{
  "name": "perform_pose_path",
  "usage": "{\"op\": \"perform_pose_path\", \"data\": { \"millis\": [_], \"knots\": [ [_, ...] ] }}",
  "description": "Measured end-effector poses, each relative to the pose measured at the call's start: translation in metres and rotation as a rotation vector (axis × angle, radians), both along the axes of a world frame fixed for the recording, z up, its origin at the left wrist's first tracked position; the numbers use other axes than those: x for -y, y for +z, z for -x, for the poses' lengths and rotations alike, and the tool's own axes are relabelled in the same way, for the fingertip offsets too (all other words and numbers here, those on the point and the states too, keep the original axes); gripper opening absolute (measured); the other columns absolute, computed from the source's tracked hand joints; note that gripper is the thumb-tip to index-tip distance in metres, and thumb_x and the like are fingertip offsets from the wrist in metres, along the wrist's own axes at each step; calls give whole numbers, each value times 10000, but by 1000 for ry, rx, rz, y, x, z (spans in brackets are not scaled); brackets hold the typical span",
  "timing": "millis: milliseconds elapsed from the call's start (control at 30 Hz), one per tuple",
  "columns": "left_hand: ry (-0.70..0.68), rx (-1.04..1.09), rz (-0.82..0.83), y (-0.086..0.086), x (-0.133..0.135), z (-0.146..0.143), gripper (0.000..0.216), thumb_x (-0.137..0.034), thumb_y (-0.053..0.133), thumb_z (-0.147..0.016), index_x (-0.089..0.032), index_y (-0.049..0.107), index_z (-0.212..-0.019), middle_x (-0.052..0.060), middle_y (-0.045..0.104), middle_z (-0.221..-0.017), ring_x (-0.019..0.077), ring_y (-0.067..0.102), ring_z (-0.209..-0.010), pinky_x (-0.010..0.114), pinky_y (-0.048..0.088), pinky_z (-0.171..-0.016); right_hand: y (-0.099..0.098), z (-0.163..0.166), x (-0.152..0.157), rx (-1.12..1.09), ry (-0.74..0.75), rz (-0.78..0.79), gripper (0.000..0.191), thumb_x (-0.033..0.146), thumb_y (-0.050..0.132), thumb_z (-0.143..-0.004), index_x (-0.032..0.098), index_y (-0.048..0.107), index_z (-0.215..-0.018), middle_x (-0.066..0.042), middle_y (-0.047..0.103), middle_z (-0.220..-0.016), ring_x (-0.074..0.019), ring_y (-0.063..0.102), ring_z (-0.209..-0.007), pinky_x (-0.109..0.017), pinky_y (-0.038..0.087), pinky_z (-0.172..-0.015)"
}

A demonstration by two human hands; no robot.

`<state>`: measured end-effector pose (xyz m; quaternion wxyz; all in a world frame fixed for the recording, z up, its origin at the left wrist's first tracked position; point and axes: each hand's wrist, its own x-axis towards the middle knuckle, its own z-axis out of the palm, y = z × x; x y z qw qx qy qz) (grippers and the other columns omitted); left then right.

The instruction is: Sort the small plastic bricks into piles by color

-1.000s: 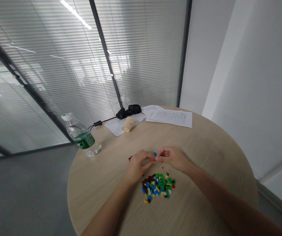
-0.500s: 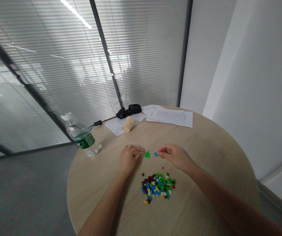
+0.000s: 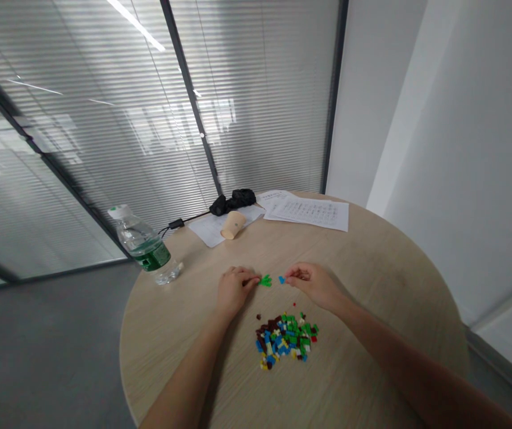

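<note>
My left hand [image 3: 237,291] is closed in a pinch, its fingertips at the left end of a small cluster of green toy bricks [image 3: 266,280]. Facing it across a short gap, my right hand [image 3: 309,282] pinches a small blue toy brick [image 3: 281,279] between thumb and fingers. Green and blue pieces are apart. Nearer to me lies a loose pile of toy bricks [image 3: 285,339] in brown, green, blue, yellow, white and red. A tiny red piece [image 3: 294,304] and a dark brown one [image 3: 258,317] sit just beyond it.
On the round wooden table [image 3: 171,339], a water bottle [image 3: 149,250] stands at the left edge. A paper cup [image 3: 233,225] lies on its side on a sheet at the back, near a black bundle [image 3: 233,201] with a cord. Printed papers [image 3: 312,213] lie behind my hands.
My left fingertips have closed in on the green bricks and now touch them. My right hand keeps the blue brick in nearly the same place. The view has shifted slightly.
</note>
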<state>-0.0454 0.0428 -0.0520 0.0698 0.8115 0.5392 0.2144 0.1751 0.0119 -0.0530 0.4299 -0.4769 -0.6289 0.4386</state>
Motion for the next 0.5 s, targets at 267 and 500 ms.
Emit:
{"op": "perform_pose_path", "data": {
  "millis": [267, 500],
  "knots": [
    [-151, -93, -153, 5, 7, -8, 242, -232, 523, -867, -219, 652, -1071, 64, 640, -1001, 178, 582, -909, 291, 458, -811, -1, 0, -1, 13, -11, -29, 87, 273, 615, -737, 197, 632, -777, -23, 691, -792, -159, 631, -750, -284, 483, -736],
    [-271, -89, -124, 1, 9, -25, 172, -234, 569, -842, -214, 668, -981, 42, 635, -1033, 173, 581, -949, 288, 469, -854, -2, 0, 0, 38, -17, -57, 79, 263, 606, -748, 196, 631, -781, -27, 688, -783, -157, 628, -741, -281, 485, -736]
  ]
}}
